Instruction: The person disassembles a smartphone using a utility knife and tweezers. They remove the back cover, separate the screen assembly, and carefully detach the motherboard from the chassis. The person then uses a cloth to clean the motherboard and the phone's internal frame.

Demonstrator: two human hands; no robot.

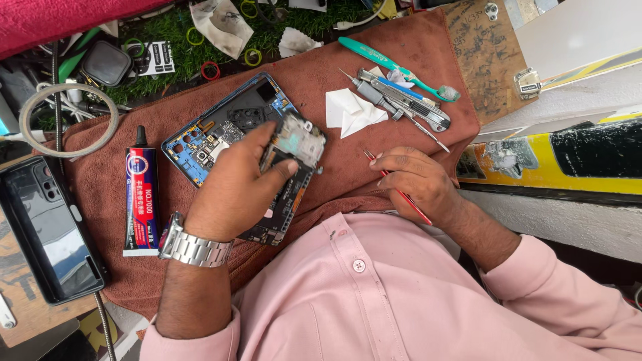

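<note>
Left hand point(237, 184) pinches a lifted inner frame plate point(297, 139) clear of the opened phone point(221, 137), baring its boards; right hand point(418, 180), at three o'clock, grips red tweezers point(401, 194) at rest

Left hand point(237, 184) fingers curled in a grip, right hand point(418, 180) loosely fisted, forearms angled inward

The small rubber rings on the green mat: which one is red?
The red ring lies just above the brown cloth's edge, beside the printed card; the other rings are green.
</note>
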